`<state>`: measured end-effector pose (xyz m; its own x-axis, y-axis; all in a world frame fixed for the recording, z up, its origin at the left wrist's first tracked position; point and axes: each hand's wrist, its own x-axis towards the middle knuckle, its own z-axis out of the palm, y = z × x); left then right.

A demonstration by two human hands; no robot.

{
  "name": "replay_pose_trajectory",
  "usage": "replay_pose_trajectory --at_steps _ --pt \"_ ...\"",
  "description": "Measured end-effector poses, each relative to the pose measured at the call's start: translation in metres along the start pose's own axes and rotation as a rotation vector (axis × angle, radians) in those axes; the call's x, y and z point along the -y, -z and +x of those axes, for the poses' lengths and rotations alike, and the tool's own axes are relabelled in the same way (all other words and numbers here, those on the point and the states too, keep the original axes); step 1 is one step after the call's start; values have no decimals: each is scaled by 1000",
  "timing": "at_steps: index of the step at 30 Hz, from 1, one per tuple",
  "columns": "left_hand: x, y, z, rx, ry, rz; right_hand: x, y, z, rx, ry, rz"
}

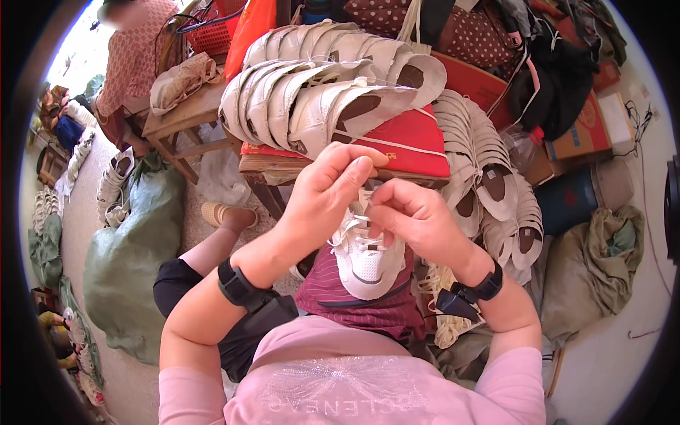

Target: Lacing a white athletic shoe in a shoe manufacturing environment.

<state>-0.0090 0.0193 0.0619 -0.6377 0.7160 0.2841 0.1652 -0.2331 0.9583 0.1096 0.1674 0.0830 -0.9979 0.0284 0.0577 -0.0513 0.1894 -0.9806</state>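
A white sneaker (368,269) rests on my lap over a maroon striped cloth (319,294), its toe toward me. White shoelace (348,228) crosses its front. My right hand (418,216) is at the upper laces, thumb and fingers pinched on the shoelace beside the tongue. Just above the shoe's opening, my left hand (329,188) is closed in a pinch; what lies between its fingertips is hidden. Beyond both hands, rows of nested white shoe uppers (304,99) lie on a red box lid (418,145) atop a wooden stool (262,166).
More stacked uppers (489,170) hang to the right of the stool. A bundle of cream laces (450,329) lies by my right forearm. Large green sacks (134,262) stand on the left floor, a khaki sack (595,269) at right. Another person (134,57) is at the far left.
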Motion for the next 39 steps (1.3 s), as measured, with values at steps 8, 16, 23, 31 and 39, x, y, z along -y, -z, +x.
replay_pose_trajectory --at_steps 8,16,23,31,39 --pt "25 17 -3 581 100 86 22 -14 -5 20 58 217" --pt "32 20 -28 159 357 -472 -32 40 2 -329 -42 697" --pt "57 28 -25 -111 316 -532 -44 45 -9 -333 -130 169" --pt "47 19 -14 -162 379 -365 -56 -25 3 -75 427 -976" --pt "54 26 -31 -190 433 -411 -60 -23 14 -42 331 -703"
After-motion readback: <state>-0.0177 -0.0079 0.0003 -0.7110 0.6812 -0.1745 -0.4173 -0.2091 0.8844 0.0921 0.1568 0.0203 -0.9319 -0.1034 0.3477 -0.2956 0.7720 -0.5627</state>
